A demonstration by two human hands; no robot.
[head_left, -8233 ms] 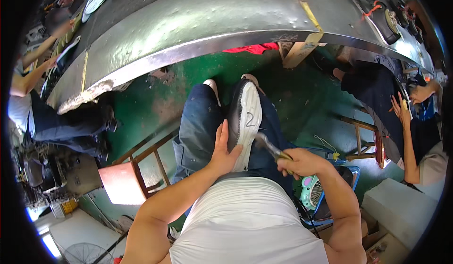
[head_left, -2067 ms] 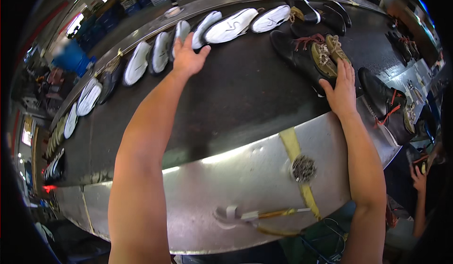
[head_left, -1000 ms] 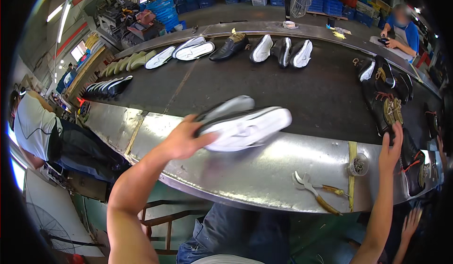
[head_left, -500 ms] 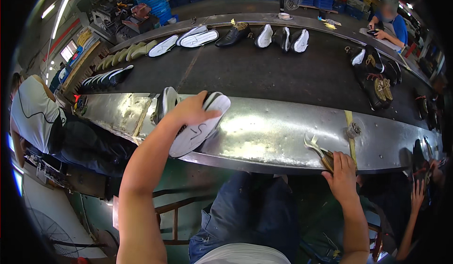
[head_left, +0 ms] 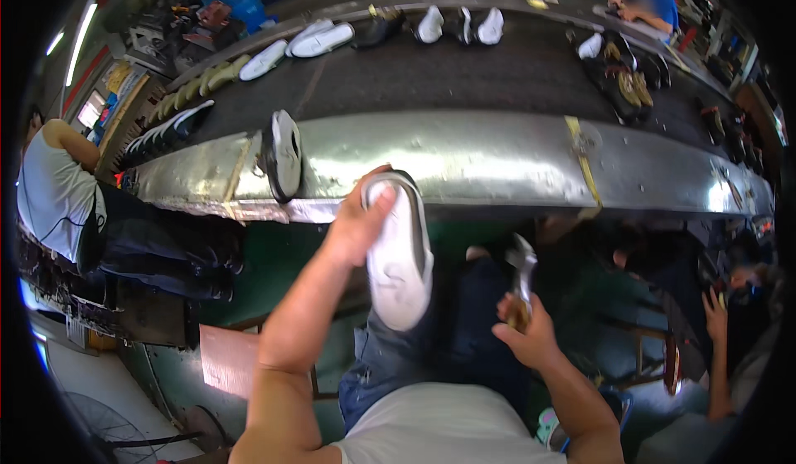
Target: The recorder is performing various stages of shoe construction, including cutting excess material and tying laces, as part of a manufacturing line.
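My left hand (head_left: 352, 228) is closed round the heel end of a shoe (head_left: 400, 286), its thumb pressed on the pale sole. A dark curved line is marked on that sole, which faces up over my lap with the toe toward me. To its right, my right hand (head_left: 532, 338) grips metal pincers (head_left: 522, 267) by the handles, jaws pointing up and away from me. The pincers and the shoe are apart. A second shoe (head_left: 286, 157) with a white sole stands on its side on the metal table edge (head_left: 464, 157), beyond my left hand.
Shoes (head_left: 323, 39) line the far side of the dark conveyor belt (head_left: 373, 82), with more dark shoes (head_left: 626, 91) at right. One person (head_left: 66, 190) stands at left; another (head_left: 651, 4) is across the belt. A nearby person's hand (head_left: 715, 315) shows at right.
My left hand has brought the shoe from the metal edge toward my lap, turning it toe toward me. My right hand has lifted the pincers off the table and drawn them nearer.
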